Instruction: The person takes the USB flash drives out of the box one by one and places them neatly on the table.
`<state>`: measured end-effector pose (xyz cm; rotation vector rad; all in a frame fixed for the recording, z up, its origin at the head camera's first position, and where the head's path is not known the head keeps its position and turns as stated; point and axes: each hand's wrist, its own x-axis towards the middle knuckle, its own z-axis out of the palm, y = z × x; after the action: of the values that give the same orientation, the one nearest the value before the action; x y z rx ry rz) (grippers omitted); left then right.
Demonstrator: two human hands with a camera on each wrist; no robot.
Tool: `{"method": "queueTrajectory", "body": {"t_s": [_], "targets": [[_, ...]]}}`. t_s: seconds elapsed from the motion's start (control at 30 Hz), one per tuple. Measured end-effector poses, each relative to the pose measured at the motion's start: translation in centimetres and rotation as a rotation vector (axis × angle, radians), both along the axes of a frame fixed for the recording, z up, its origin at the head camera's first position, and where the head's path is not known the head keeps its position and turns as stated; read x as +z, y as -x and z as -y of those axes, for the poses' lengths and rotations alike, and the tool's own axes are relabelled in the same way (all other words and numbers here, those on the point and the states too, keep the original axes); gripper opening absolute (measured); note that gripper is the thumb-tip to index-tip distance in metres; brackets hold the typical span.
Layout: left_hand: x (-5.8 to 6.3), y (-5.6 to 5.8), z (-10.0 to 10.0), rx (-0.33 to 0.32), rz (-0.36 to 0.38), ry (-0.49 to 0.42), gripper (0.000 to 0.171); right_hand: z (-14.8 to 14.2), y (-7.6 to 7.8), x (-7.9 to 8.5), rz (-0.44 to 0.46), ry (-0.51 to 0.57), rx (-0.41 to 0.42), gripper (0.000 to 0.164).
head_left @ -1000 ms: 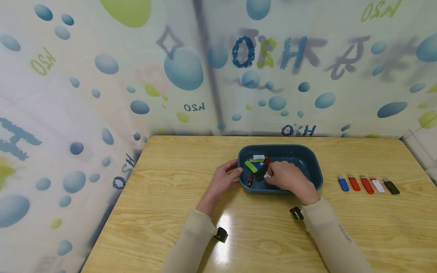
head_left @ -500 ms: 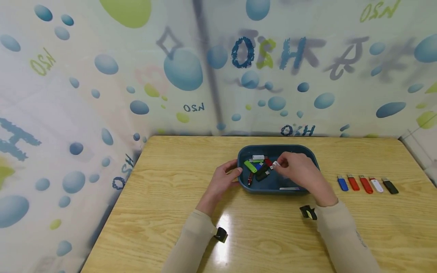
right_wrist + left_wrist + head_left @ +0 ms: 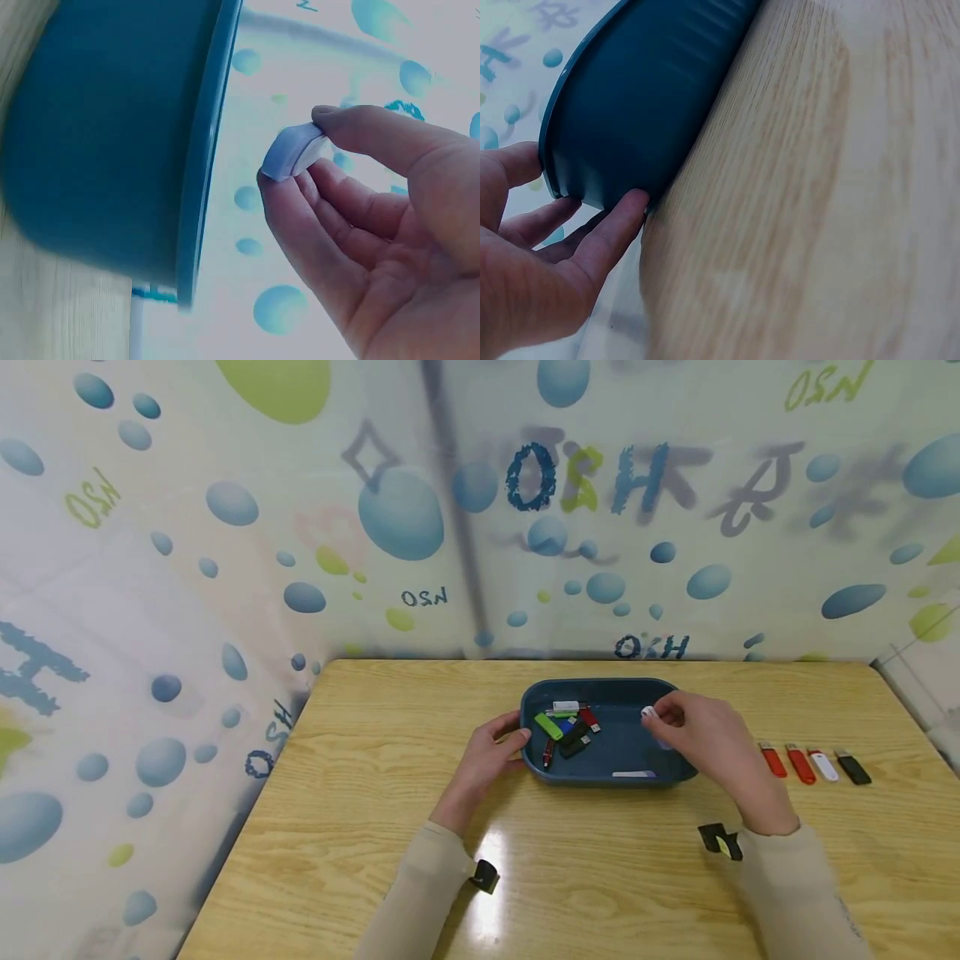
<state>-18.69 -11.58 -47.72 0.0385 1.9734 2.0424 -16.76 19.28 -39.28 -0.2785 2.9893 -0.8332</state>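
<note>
A dark blue plastic tray (image 3: 618, 739) stands on the table with several USB flash drives in it, mostly at its left end. Among them are a green drive (image 3: 548, 727), a red one (image 3: 589, 720) and black ones (image 3: 576, 742). My left hand (image 3: 486, 758) holds the tray's left end, thumb at the rim and fingers against the outer wall (image 3: 607, 150). Between thumb and forefinger my right hand (image 3: 712, 739) pinches a small white USB flash drive (image 3: 291, 152), above the tray's right side; the fingers cover part of it.
To the right of the tray, drives lie in a row on the wooden table (image 3: 375, 760): red ones (image 3: 800, 764), a white one (image 3: 823, 766) and a black one (image 3: 853, 768). A patterned curtain (image 3: 405, 518) hangs behind the table.
My right hand has lifted the white USB flash drive from the pile and carried it rightward over the tray. It now hides the blue drive in the row. The left hand stays put.
</note>
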Motion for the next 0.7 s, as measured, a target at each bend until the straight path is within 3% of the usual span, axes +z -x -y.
{"method": "queueTrajectory", "body": {"t_s": [0.7], "targets": [[0.0, 0.0, 0.0, 0.008, 0.005, 0.011, 0.049, -6.9, -2.5, -0.1, 0.071, -0.056, -0.150, 0.053]]}}
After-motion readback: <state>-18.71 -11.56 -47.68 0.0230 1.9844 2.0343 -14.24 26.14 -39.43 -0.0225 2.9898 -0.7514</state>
